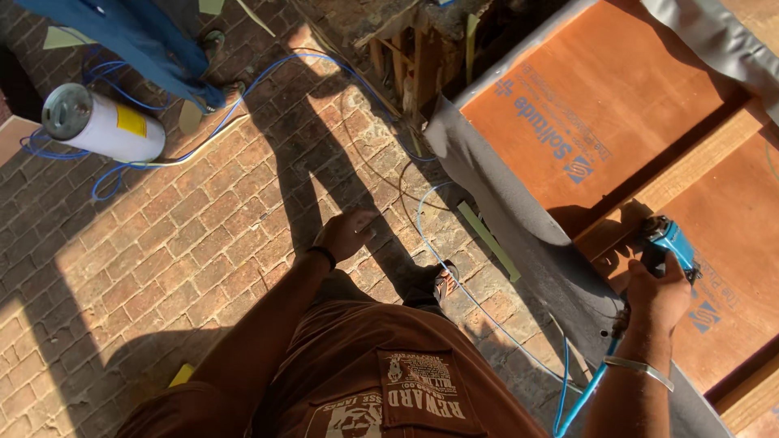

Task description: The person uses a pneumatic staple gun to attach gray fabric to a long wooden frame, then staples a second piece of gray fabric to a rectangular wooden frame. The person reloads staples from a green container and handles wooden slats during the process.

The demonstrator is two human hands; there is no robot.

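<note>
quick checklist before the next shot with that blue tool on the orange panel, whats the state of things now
1. Grip on tool: right hand is wrapped around the blue tool. Ok.
2. Tool position: its head sits by the wooden batten on the orange panel; contact with the surface, cannot tell.
3. Left hand: hangs empty over the brick paving, well away from the tool. Ok.
4. Blue hose: loops across the bricks right by the foot, a possible trip point. Not ok.
5. White cylinder: lies on its side among hose coils, away from the person. Ok.
</note>
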